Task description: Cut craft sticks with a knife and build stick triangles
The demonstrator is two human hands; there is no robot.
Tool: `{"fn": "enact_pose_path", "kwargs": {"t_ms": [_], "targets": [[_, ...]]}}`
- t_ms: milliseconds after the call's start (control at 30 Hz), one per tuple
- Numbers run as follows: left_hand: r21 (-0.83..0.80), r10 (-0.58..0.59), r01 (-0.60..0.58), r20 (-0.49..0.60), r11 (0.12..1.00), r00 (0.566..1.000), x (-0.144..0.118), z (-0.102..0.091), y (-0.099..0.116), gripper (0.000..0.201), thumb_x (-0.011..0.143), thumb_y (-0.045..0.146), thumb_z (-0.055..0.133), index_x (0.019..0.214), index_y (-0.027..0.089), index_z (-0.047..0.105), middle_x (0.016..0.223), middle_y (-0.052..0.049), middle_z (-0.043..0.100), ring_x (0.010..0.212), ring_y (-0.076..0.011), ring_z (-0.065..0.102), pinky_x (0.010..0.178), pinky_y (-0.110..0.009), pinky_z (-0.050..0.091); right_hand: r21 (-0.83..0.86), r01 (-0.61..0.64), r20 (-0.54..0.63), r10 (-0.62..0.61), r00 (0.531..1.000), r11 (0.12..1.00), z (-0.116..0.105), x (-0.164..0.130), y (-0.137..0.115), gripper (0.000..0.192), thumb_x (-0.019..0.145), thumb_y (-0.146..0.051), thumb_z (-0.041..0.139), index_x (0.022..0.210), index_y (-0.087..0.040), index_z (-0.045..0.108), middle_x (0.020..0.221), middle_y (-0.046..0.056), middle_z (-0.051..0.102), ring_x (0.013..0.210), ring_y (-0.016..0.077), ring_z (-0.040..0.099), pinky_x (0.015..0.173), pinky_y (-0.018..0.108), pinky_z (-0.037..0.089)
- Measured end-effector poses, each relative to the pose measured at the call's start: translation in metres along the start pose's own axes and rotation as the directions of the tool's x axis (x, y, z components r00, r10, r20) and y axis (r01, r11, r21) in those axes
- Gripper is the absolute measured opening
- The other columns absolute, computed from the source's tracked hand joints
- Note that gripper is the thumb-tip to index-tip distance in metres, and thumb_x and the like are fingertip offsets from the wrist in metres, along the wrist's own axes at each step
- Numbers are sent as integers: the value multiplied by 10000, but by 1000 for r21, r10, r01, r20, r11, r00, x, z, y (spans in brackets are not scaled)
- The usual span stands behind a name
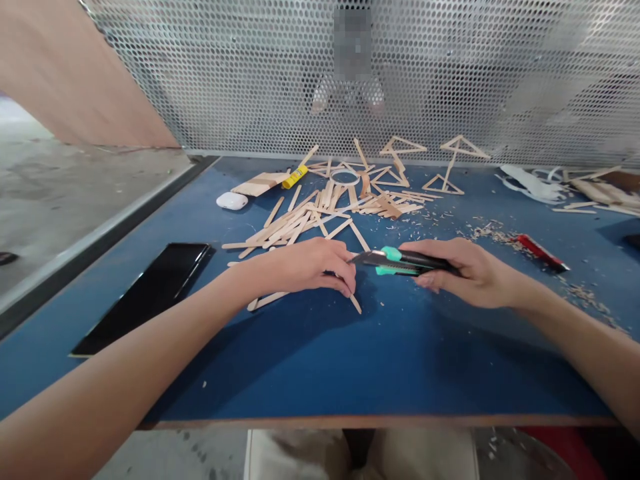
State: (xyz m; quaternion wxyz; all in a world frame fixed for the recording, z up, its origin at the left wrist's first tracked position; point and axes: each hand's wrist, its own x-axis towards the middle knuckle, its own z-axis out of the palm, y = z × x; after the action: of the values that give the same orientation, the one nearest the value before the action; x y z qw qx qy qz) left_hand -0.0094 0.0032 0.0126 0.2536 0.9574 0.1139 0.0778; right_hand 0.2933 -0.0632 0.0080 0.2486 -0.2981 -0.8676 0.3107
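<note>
My left hand (305,265) presses down on wooden sticks (267,300) lying on the blue table (350,360), fingertips near one stick's end. My right hand (467,270) grips a black and green utility knife (400,261) whose blade tip points left, right beside my left fingertips. A loose pile of wooden sticks (320,210) lies just beyond both hands.
A black phone (150,290) lies at the left, a white earbud case (231,201) and yellow glue stick (295,177) farther back. Stick triangles (400,150) stand near the perforated metal screen (450,73). A red cutter (543,252) and wood shavings lie right.
</note>
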Motion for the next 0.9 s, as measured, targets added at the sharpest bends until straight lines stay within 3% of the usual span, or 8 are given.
{"fn": "enact_pose_path", "kwargs": {"t_ms": [200, 533, 633, 767, 900], "targets": [[-69, 70, -69, 6, 995, 998, -2, 4, -7, 164, 976, 230, 624, 949, 212, 784, 973, -54, 742, 825, -123, 685, 808, -234, 516, 226, -162, 87, 146, 985, 961, -2, 3, -9, 487, 1042, -324, 494, 1503, -228, 370, 989, 62, 644, 809, 159, 615, 737, 325, 548], [-28, 51, -51, 7, 998, 999, -2, 0, 0, 151, 965, 240, 647, 928, 203, 789, 924, -34, 738, 827, -127, 681, 787, -217, 491, 325, -16, -33, 29, 999, 946, -2, -8, 2, 456, 1009, -343, 569, 1456, -266, 519, 792, 6, 598, 574, 107, 513, 509, 259, 433], [-36, 58, -58, 6, 998, 998, -3, -2, 2, 157, 966, 210, 637, 928, 189, 787, 912, -44, 739, 817, -138, 680, 754, -229, 495, 255, -49, 32, 42, 999, 966, -7, -8, 5, 420, 993, -328, 596, 1411, -288, 581, 760, -10, 640, 579, 109, 530, 526, 250, 429], [-6, 82, -82, 46, 997, 996, -3, -1, 2, 183, 986, 195, 599, 960, 199, 780, 975, -59, 734, 846, -132, 685, 772, -223, 502, 21, -69, 151, 65, 986, 997, -13, 1, 7, 402, 933, -387, 682, 1322, -290, 660, 923, 14, 740, 706, 140, 623, 634, 255, 462], [3, 85, -85, 65, 996, 994, -2, 0, 1, 167, 984, 243, 612, 946, 202, 770, 971, -51, 729, 861, -135, 683, 788, -222, 503, -22, -97, 205, 99, 974, 995, -11, 5, 10, 316, 981, -358, 612, 1285, -285, 659, 1003, 17, 749, 749, 144, 656, 668, 255, 470]]}}
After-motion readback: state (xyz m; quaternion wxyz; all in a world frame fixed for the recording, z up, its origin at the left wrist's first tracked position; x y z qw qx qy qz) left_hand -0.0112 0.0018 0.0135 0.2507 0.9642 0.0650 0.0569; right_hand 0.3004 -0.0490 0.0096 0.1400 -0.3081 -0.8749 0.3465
